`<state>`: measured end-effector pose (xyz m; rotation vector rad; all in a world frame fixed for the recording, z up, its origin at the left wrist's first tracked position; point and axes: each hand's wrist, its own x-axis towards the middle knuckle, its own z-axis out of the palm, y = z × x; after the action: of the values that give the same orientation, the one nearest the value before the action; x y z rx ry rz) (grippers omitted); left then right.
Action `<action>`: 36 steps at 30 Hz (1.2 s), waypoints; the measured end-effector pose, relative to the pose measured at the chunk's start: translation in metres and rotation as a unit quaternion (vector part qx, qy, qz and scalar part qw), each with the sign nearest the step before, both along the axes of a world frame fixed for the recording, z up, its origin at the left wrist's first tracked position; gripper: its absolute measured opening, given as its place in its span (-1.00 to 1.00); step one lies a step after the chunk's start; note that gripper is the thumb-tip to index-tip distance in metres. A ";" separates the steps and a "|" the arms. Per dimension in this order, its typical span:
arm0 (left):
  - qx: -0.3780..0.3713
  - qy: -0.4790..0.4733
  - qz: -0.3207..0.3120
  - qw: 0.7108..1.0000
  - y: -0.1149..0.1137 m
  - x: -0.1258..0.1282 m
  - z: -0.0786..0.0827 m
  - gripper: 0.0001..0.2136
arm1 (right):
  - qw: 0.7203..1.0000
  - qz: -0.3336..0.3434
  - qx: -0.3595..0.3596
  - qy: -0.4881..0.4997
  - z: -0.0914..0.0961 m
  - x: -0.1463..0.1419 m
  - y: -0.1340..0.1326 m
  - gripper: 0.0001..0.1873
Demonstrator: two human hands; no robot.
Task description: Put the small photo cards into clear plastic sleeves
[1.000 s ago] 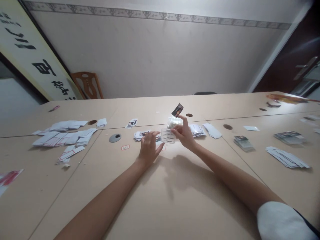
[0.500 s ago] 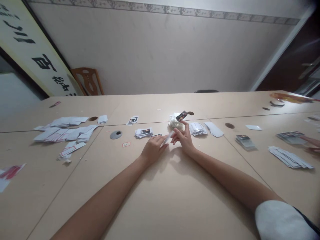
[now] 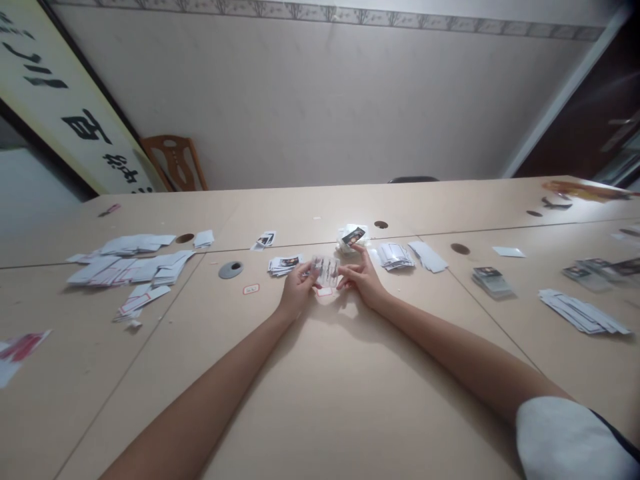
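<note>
My left hand [image 3: 296, 293] and my right hand [image 3: 361, 279] are stretched out over the middle of the tan table [image 3: 320, 373]. Between them they pinch a clear plastic sleeve [image 3: 325, 270], held upright, one hand on each side edge. The raised fingers of my right hand also hold a small dark photo card [image 3: 353, 235]. Just behind it lies a heap of clear sleeves [image 3: 346, 244]. A small stack of photo cards [image 3: 284, 265] sits beside my left hand, and a little red-edged label [image 3: 325, 291] lies under the sleeve.
White cards lie spread at the left [image 3: 133, 267]. More card stacks sit right of my hands [image 3: 396, 256] and further right [image 3: 490, 281], [image 3: 583, 312]. A grey cable cap [image 3: 231, 269] and round holes mark the table. A wooden chair [image 3: 174, 163] stands by the wall.
My left hand has taken hold of the clear sleeve and both hands now hold it up facing me. The dark card in my right hand has dropped lower, toward the sleeve heap.
</note>
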<state>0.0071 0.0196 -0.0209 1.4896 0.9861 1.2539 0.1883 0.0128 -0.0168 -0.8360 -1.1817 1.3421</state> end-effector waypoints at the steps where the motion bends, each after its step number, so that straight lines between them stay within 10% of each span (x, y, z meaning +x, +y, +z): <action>1: 0.010 0.007 0.017 1.000 0.000 0.000 -0.001 -0.62 | 1.000 0.003 0.001 0.000 0.000 0.000 -0.001 -0.17; 22: 0.133 0.190 -0.003 0.973 -0.022 0.004 0.014 -0.69 | 0.996 0.006 -0.039 0.079 -0.005 -0.002 -0.001 0.15; 36: 0.353 0.509 0.077 0.782 -0.021 0.005 0.008 -0.75 | 0.999 0.015 -0.024 0.020 -0.007 -0.004 0.001 0.09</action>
<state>0.0118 -0.0018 -0.0131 2.8958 1.3897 0.8952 0.1839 0.0139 -0.0242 -0.8245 -1.1383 1.4102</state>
